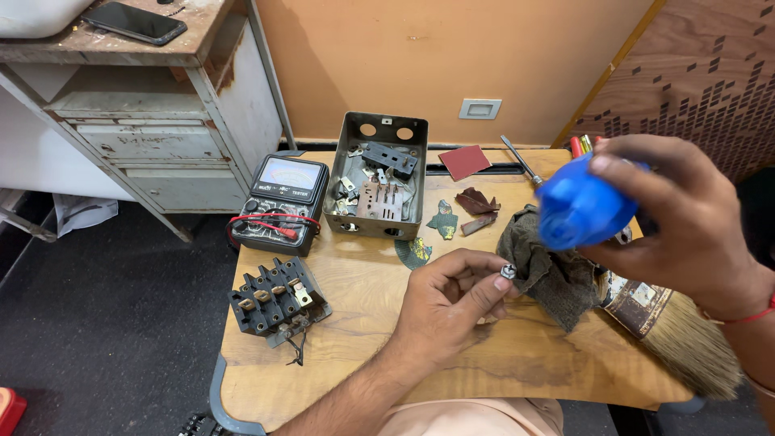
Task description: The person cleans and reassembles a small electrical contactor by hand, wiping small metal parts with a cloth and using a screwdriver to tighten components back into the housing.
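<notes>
Two hands work over the table (517, 363): left hand (448, 303) pinches a small screw (508, 271) at its fingertips, right hand (678, 214), just beyond, grips a blue handle (577, 211).

At a small wooden table (379, 355), the person's left hand (448, 303) pinches a small metal screw (508, 271) between thumb and fingertips, just beside a dark crumpled cloth (553, 270). The right hand (686, 214) is raised above the table, wrapped around a blue plastic handle (577, 210). Under that hand lies a paintbrush (678, 327) with pale bristles. Farther back stands an open grey metal box (379, 173) with loose parts inside, a black analog multimeter (282, 202) with red leads to its left, and a black terminal block (278, 300) near the table's left edge.
</notes>
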